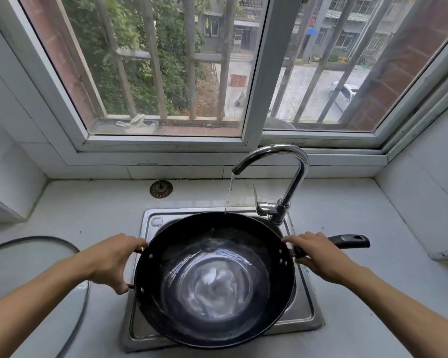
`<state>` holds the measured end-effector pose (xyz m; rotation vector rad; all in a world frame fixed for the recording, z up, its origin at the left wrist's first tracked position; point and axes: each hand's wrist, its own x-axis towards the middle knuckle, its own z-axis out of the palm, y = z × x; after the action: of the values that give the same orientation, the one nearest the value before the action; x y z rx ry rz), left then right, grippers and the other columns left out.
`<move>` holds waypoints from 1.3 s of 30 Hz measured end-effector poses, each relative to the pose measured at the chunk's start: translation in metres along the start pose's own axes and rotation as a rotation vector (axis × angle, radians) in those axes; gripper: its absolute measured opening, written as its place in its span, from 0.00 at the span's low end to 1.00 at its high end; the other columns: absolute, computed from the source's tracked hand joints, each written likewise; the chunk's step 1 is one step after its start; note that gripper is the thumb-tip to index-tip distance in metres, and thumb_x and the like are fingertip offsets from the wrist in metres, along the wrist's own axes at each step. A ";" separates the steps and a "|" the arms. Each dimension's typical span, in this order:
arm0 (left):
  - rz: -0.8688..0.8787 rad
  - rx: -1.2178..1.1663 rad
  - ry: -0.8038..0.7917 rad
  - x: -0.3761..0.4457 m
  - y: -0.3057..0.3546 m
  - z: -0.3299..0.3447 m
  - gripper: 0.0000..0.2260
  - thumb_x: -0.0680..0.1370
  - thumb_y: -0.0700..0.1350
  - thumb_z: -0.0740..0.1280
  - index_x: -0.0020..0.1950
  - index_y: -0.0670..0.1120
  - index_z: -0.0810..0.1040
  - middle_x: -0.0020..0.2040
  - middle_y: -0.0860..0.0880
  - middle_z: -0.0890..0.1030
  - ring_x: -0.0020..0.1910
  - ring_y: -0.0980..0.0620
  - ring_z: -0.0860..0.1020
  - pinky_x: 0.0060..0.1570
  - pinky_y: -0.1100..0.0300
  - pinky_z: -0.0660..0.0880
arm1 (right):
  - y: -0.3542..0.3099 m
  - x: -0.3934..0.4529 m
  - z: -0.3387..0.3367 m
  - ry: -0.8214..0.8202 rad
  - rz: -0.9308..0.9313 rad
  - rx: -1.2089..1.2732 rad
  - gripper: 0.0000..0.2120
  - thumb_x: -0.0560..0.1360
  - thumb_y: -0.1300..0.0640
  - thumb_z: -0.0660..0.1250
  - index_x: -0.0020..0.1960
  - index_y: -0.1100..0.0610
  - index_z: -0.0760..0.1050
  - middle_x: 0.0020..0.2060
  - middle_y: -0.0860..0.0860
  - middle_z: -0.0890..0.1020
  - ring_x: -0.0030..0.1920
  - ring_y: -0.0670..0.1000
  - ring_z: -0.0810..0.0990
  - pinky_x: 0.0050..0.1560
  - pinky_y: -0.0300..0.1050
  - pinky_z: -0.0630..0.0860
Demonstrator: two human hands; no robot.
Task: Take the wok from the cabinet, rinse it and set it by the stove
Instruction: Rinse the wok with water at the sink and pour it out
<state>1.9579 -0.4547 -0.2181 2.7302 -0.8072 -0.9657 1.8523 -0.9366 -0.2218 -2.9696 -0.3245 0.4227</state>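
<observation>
A black wok (215, 277) sits over the steel sink (303, 311), with water swirling in its bottom. My left hand (111, 259) grips the small side handle on the wok's left rim. My right hand (318, 254) holds the long black handle (349, 241) close to the rim. A chrome faucet (292, 177) at the back right runs a thin stream of water (229, 195) onto the wok's far edge.
A glass lid (36, 257) lies on the counter at the left. A round drain strainer (161, 189) rests on the counter behind the sink. White tiled walls close in on both sides, and a barred window is straight ahead.
</observation>
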 end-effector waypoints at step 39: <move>-0.008 0.151 0.419 0.024 -0.002 0.045 0.49 0.50 0.49 0.78 0.71 0.50 0.69 0.64 0.54 0.74 0.61 0.50 0.69 0.47 0.58 0.76 | -0.034 0.130 -0.003 0.214 0.150 0.213 0.29 0.77 0.46 0.65 0.75 0.49 0.60 0.72 0.60 0.63 0.72 0.60 0.61 0.69 0.54 0.65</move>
<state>1.9470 -0.4632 -0.2669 2.9081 -0.8136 -0.3184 1.9682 -0.8745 -0.2482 -2.8030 -0.0312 0.1410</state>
